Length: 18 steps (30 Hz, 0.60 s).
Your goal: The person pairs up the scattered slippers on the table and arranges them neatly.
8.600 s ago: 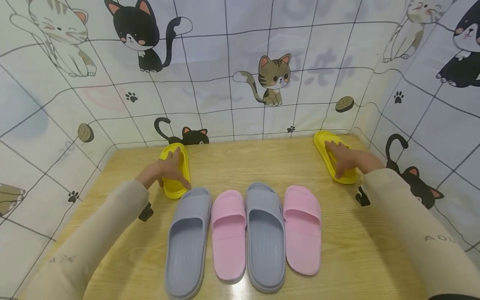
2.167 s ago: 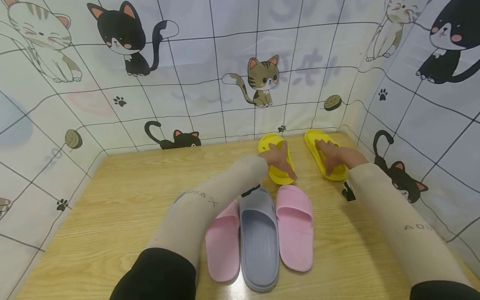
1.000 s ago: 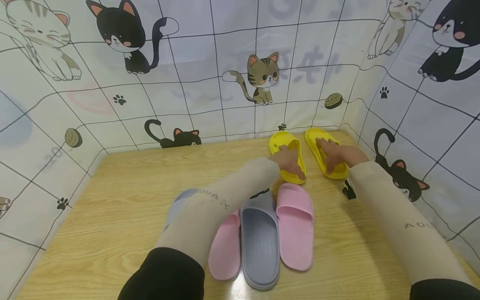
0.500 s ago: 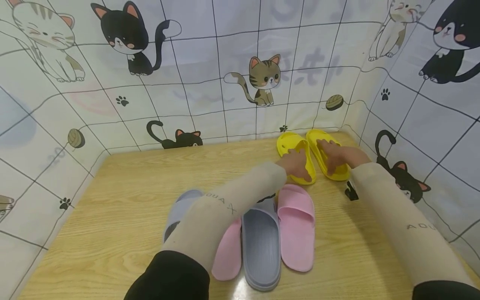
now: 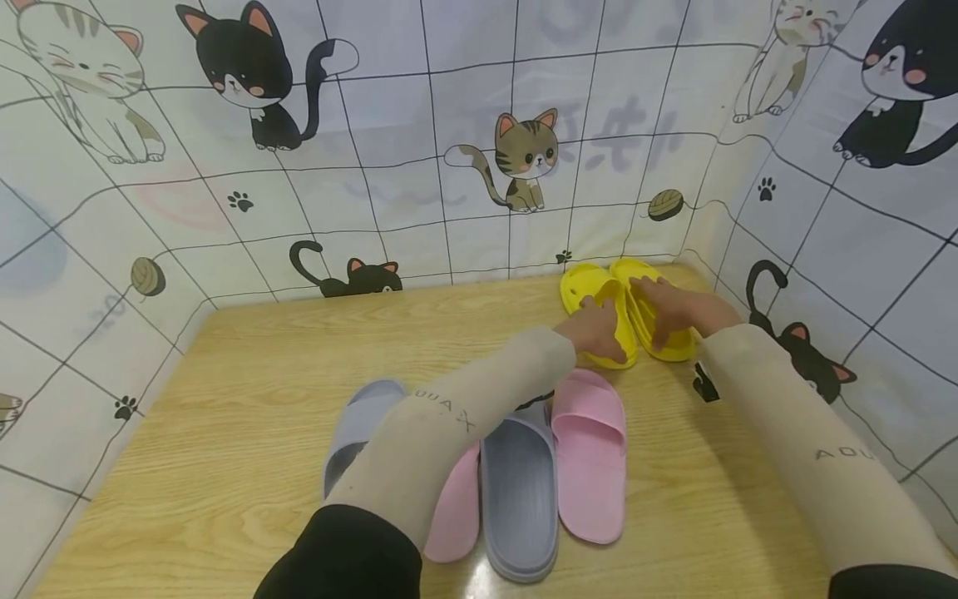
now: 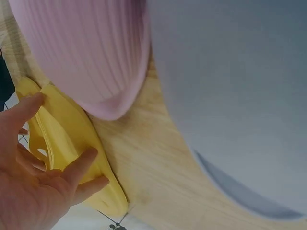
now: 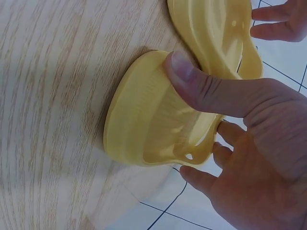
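Right wrist: round-heeled yellow clog (image 7: 148, 112); grained wood (image 7: 53, 120)

At three o'clock, the two clogs (image 5: 584, 281) are plain yellow, while between five and eight o'clock, grey slippers (image 5: 520, 503) alternate with pink slippers (image 5: 591, 491), each one solid shade. The desk (image 5: 247, 391) is honey-coloured with streaky grain, and the sleeves (image 5: 786, 433) at four and seven o'clock are beige with dark lettering. From eight over twelve to four o'clock, the wall (image 5: 419, 191) is white with black grid lines, dark paw prints (image 5: 240, 201), khaki yarn balls (image 5: 665, 205) and cats (image 5: 527, 156) in black-and-white, striped brown and cream.
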Available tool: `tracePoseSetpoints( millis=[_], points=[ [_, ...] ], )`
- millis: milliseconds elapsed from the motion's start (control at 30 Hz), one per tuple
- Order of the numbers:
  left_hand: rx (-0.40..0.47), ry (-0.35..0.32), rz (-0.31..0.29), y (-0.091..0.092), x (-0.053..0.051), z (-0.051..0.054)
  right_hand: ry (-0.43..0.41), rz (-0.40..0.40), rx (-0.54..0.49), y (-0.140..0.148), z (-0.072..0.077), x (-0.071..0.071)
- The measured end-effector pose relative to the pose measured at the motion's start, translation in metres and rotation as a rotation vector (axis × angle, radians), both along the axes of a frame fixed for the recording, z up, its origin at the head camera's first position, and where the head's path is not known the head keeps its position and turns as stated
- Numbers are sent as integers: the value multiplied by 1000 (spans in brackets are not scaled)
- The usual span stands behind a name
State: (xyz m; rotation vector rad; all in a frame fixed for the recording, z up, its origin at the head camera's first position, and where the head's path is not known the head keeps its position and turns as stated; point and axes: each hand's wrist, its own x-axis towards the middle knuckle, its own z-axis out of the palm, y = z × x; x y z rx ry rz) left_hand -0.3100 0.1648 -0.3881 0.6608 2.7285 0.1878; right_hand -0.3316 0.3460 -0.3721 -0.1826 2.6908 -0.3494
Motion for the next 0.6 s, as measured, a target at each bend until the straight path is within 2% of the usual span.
tracePoseSetpoints(
  millis=[133, 233, 367, 500, 600],
  points=[
    [29, -24, -23, 0, 4, 3, 3, 3, -12, -1, -1, 0],
    [15, -57, -34, -2, 4, 6, -1, 1, -19, -2, -2, -2],
    [-13, -142, -37, -5, -1, 9, -4, 1, -11, -2, -4, -4],
    [-38, -225, -45, -10, -8, 15, 14, 54, -4, 1, -6, -6],
    [-68, -262, -71, -16, -11, 22, 24, 87, 1, 3, -5, -6]
  ],
)
